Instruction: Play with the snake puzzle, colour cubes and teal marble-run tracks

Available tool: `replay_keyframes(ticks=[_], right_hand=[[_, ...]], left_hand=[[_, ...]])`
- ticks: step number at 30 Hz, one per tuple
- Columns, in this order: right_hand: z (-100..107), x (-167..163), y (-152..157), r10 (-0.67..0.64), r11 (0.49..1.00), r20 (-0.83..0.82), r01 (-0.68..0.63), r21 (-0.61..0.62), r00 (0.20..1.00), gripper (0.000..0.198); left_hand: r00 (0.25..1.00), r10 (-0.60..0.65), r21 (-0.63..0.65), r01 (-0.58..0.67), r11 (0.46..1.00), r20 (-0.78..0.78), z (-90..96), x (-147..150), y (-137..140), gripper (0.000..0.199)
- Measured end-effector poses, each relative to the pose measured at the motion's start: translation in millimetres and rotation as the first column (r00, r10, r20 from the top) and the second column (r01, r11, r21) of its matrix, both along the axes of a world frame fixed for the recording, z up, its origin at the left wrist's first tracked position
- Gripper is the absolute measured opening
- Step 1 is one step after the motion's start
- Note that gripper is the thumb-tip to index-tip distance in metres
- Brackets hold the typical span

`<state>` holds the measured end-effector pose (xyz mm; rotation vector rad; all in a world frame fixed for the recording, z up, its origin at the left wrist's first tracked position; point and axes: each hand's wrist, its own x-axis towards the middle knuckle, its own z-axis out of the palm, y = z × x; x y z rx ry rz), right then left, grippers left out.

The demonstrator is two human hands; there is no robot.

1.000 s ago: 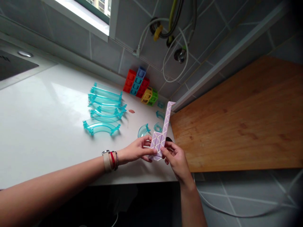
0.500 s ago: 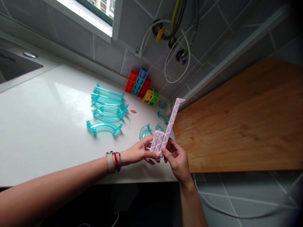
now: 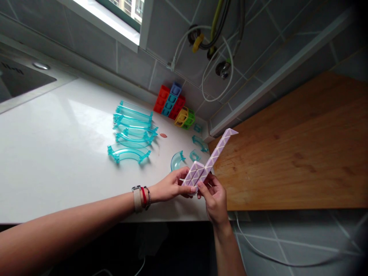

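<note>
A lilac and white snake puzzle (image 3: 217, 151) is held above the front right corner of the counter. Its lower part is folded into short rows side by side, while one long straight arm points up and right with an angled tip. My left hand (image 3: 172, 184) grips the folded block from the left, thumb across its lower edge. From the right, my right hand (image 3: 214, 195) pinches the base of the long arm, thumb in front. Some fingers of both hands are hidden behind the puzzle. Just beyond my left hand lies a curved clear-blue track piece (image 3: 176, 161).
Several clear-blue track pieces (image 3: 130, 155) lie in a row on the white counter (image 3: 57, 165). Coloured linking cubes (image 3: 169, 101) stand against the tiled wall. A wooden board (image 3: 287, 153) borders the right side. A sink (image 3: 23, 76) is at far left; a white cable (image 3: 204, 82) hangs above.
The snake puzzle has tilted to the right, its long arm now leaning further over the wooden board. Both hands keep their grip. The whole view has shifted slightly.
</note>
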<state>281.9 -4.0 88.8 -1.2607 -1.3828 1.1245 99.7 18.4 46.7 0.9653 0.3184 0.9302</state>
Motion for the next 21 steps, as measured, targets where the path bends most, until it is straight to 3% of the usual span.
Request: replay_keyframes(ticks=[6,11,15,21], right_hand=[[-3.6,-10.2,1.7,-0.094,0.995,-0.021,0.095,0.023,0.995,0.042],[3.8,-6.8,6.2,-0.066,0.995,-0.12,0.056,-0.085,0.991,0.043],[13.2,4.3,8.9,0.035,0.991,-0.08,-0.046,-0.129,0.996,0.03],[15.3,11.2,8.8,0.092,0.989,-0.055,-0.098,-0.114,0.994,0.033]], left_hand=[[0.986,0.143,0.139,-0.131,0.982,-0.084,-3.7,-3.0,1.8,0.038],[0.967,0.21,0.209,-0.178,0.962,-0.143,-1.6,-5.9,0.4,0.039],[0.989,0.114,0.138,-0.1,0.985,-0.094,0.7,-5.7,0.6,0.043],[0.998,-0.054,0.022,0.054,0.998,-0.014,0.9,-5.6,3.4,0.056]])
